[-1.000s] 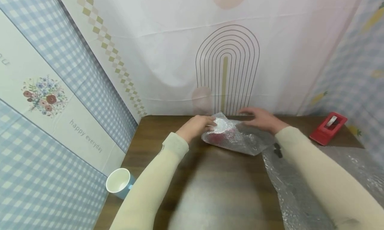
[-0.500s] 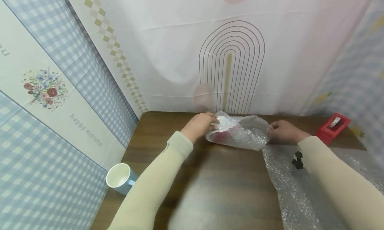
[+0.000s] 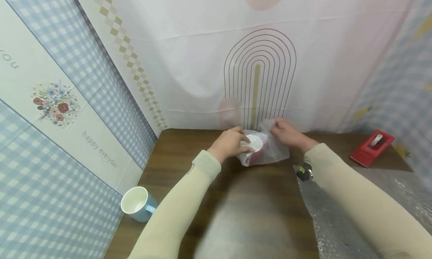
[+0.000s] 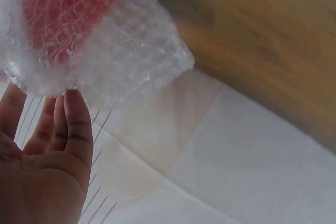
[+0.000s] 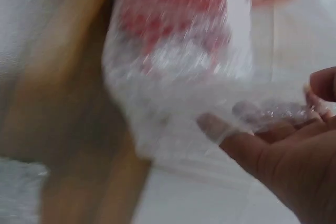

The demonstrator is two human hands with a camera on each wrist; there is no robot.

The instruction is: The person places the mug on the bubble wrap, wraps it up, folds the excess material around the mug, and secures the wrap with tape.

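Note:
A red object (image 3: 259, 151) with a round white end lies inside clear bubble wrap (image 3: 277, 154) at the back of the table; its kind cannot be told through the layers. On its left, my left hand (image 3: 230, 142) grips the bundle at the white end, thumb on the near side. The left wrist view has that hand's fingers (image 4: 77, 124) against the edge of the wrap. My right hand (image 3: 287, 132) pinches a loose flap of the wrap, raised at the bundle's right. In the right wrist view the flap runs between thumb and fingers, partly blurred.
A light blue mug (image 3: 143, 213) stands at the left table edge. A red tape dispenser (image 3: 371, 149) sits at the back right. A larger bubble wrap sheet (image 3: 329, 214) covers the table's right side. A patterned cloth (image 3: 189, 75) hangs directly behind.
My right hand first reached right and took hold of the wrap's loose end, then moved left and up with it. The bundle has turned slightly, my left hand staying on it.

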